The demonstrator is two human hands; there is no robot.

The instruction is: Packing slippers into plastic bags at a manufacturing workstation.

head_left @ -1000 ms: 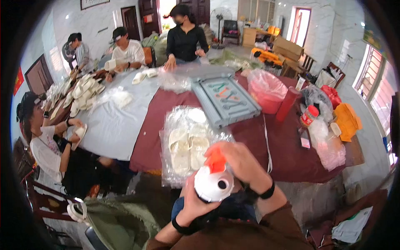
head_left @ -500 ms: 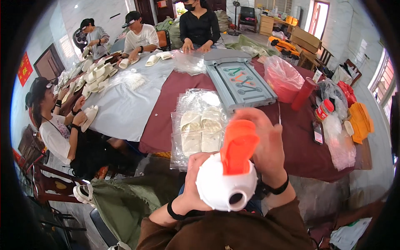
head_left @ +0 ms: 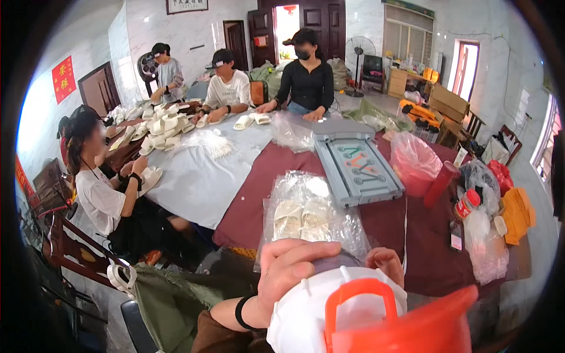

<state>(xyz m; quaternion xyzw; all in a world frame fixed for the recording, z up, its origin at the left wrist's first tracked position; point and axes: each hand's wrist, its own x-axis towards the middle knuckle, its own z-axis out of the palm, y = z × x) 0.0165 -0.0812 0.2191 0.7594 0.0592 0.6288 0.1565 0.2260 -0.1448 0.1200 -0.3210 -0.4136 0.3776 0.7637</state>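
Note:
Close to the camera, a large drinking bottle (head_left: 312, 309) with a white ribbed cap is lifted and tipped toward me. Its orange flip lid (head_left: 406, 329) stands up from the cap, with an orange loop beside it; the spout is hidden. My left hand (head_left: 294, 267) wraps round the bottle's left side, just beyond the cap. At its far right side my right hand (head_left: 386, 262) curls against it, mostly hidden behind the cap. Beyond the bottle, a pair of cream slippers (head_left: 301, 219) lies in clear plastic bags (head_left: 344, 215) on the table.
A grey folding stool (head_left: 359, 167) lies on the maroon cloth (head_left: 253, 191). Right of it are a pink bag (head_left: 415, 162), a red cylinder (head_left: 441, 183), a red-lidded jar (head_left: 468, 203) and a phone (head_left: 456, 235). Several people work around a slipper pile (head_left: 168, 126) at far left.
The bottle has come up closer to the camera and tilted toward me. My right hand has moved from the orange lid to the bottle's far side. The view has tipped upward.

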